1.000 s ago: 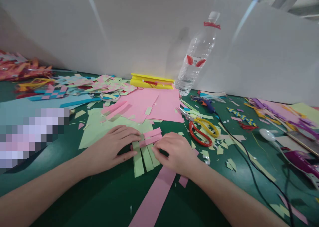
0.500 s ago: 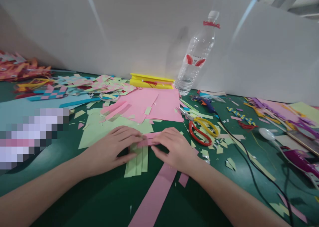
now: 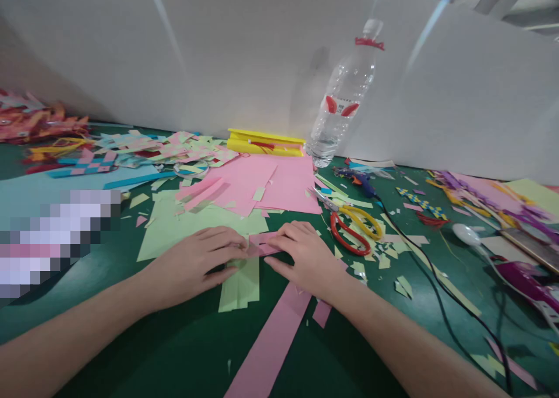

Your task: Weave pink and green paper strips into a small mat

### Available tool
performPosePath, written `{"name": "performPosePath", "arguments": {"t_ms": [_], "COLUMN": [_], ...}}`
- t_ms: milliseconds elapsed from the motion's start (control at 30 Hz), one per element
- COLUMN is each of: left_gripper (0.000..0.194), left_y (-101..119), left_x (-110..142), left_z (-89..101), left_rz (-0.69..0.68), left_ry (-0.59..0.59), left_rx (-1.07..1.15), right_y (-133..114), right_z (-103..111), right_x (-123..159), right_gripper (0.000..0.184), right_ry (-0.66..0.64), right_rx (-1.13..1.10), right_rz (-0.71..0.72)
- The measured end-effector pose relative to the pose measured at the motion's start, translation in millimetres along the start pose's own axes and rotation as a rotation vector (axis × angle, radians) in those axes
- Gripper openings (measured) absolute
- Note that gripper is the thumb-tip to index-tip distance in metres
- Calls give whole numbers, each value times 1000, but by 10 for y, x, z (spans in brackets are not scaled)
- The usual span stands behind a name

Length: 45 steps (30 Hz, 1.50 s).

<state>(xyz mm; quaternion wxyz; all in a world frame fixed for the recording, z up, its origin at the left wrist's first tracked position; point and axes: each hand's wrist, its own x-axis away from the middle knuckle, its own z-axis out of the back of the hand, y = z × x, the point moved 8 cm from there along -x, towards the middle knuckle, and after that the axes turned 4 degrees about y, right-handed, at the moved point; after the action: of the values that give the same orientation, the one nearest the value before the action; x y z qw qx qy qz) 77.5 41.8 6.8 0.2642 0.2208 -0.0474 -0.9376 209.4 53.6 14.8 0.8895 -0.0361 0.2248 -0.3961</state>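
Between my hands lies a small pink paper strip (image 3: 264,243) with a dark slit showing along it. The fingertips of my left hand (image 3: 207,255) close on its left end, and my right hand (image 3: 305,258) grips the right end. Beneath it, pale green paper strips (image 3: 239,287) lie side by side on the table. A longer pink strip (image 3: 273,342) slants from under my right hand towards the front edge. Close to that wrist rests a small pink scrap (image 3: 322,314). My fingers partly hide both ends of the held strip.
Red-and-yellow scissors (image 3: 349,229) lie right of my hands, with paper scraps around. Behind are pink sheets (image 3: 288,182) and a leaning water bottle (image 3: 343,101). A glue gun (image 3: 360,180) trails a black cable. A purple-handled tool (image 3: 522,278) lies far right.
My left fingers have shifted slightly left along the pink strip, showing more of it. The green strips under it sit closer together. My right hand has barely moved.
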Motion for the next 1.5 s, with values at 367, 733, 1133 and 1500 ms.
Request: {"name": "performPosePath", "arguments": {"t_ms": [367, 733, 1133, 1500], "left_gripper": [20, 18, 38, 30], "left_y": [52, 29, -9, 3], "left_x": [-6, 19, 27, 13], "left_z": [-54, -86, 15, 22], "left_rz": [-35, -40, 0, -77], "left_ry": [-53, -56, -49, -45], "left_rx": [37, 51, 16, -106], "right_y": [-130, -61, -92, -59], "right_z": [-62, -187, 240, 211], "right_x": [38, 34, 31, 39], "right_gripper": [55, 51, 23, 29], "right_ry": [-4, -58, 259, 291], "right_rx": [-145, -187, -13, 129], "right_rz": [78, 17, 236, 262]}}
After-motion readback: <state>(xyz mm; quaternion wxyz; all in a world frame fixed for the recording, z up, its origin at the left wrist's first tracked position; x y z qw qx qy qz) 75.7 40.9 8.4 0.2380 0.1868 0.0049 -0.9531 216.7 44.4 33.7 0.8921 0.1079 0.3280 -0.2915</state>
